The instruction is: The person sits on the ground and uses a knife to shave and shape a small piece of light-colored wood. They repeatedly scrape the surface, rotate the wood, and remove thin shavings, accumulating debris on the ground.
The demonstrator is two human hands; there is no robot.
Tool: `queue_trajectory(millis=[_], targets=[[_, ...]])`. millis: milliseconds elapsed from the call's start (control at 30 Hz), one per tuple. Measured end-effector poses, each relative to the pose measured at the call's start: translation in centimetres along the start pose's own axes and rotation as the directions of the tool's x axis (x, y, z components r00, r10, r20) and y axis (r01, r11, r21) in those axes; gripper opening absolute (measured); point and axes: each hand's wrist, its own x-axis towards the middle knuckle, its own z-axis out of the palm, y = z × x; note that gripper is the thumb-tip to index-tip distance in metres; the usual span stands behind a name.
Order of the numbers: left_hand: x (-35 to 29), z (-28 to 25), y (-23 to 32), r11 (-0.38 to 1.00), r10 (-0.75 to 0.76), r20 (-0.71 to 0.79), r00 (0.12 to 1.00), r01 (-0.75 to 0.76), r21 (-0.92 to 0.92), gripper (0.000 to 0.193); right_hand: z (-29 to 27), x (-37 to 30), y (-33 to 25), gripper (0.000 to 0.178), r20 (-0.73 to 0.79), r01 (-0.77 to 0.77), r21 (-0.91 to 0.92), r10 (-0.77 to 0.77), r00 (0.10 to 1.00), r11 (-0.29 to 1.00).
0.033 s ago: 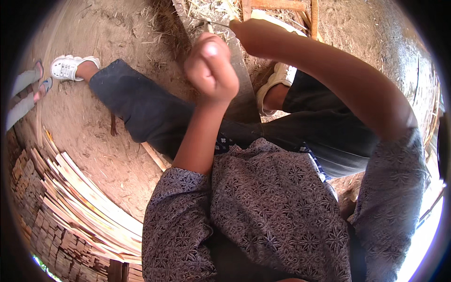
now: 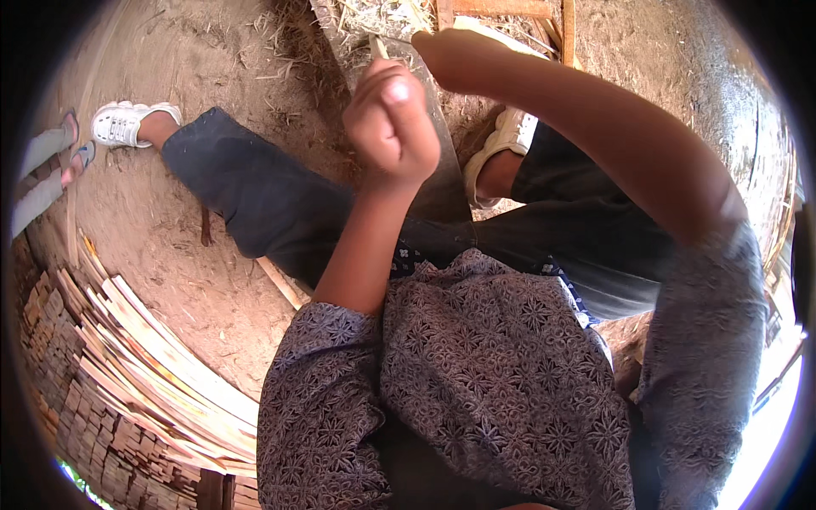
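My left hand is closed in a fist round a pale wooden stick, whose far end sticks out beyond the knuckles. To its upper right, my right hand is closed too. A thin dark blade, apparently of a knife, runs from it toward the stick; its handle is hidden in the grip. Whether the blade touches the stick I cannot tell. Both hands are over a grey plank that lies between my legs, with pale shavings heaped on its far part.
Long split wooden strips lie at the lower left beside a woven wall. A wooden frame stands at the far right of the plank. Another person's feet show at the left edge. Scraps litter the dirt floor.
My left hand has shifted slightly to the right, and more of the stick shows beyond it. My right hand has moved a little left, and less of the blade shows.
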Motion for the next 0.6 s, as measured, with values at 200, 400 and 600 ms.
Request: queue_trajectory(millis=[200,400,600], targets=[[1.6,-0.8,0.1,0.992,-0.073,-0.089,0.993,0.063,-0.108,0.046,1.4,2.1,3.3,0.026,0.154,0.076,-0.198,-0.046,0.987,0.977],[1.7,-0.9,0.4,0.99,-0.122,-0.11,0.986,0.113,-0.086,0.048,-2.2,-3.4,-1.3,0.015,0.009,0.033,0.035,-0.033,0.999,0.999],[1.4,0.8,0.2,0.999,-0.048,0.065,0.997,0.046,0.025,0.043,2.8,2.5,2.6,0.015,-0.073,-0.008,-0.024,0.006,0.997,1.0]])
